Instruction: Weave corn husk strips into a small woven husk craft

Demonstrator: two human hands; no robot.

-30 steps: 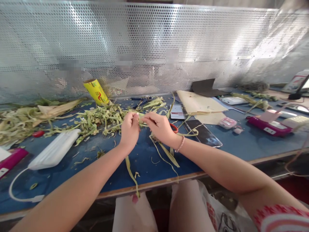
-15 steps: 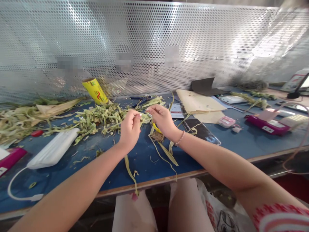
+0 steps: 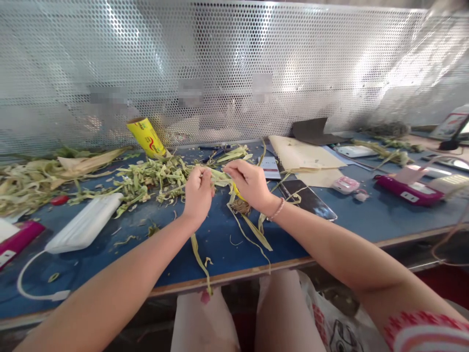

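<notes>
Above the middle of the desk, my left hand (image 3: 198, 196) is closed in a pinch, thumb against the fingers. My right hand (image 3: 252, 185) faces it, also pinching. A pale green strip of dried leaf (image 3: 221, 177) spans the gap between them, its ends hidden in my fingers. Just below my right hand lie a yellow ring-shaped piece (image 3: 237, 190) and a small brown coil (image 3: 241, 207), both partly covered. Long leaf strips (image 3: 258, 233) trail from there toward me. Another strip (image 3: 198, 254) hangs over the front edge below my left wrist.
Dried leaf pieces (image 3: 156, 178) heap up left of my hands. A yellow tube (image 3: 147, 138) leans behind them. A white power bank (image 3: 85, 222) with a cable lies left, a dark phone (image 3: 308, 199) right. A perforated metal panel (image 3: 227, 44) stands at the back.
My fingers have shifted slightly around the leaf strip, and my right hand's fingers are curled more downward. The whole view has drifted a little; objects on the desk keep their places.
</notes>
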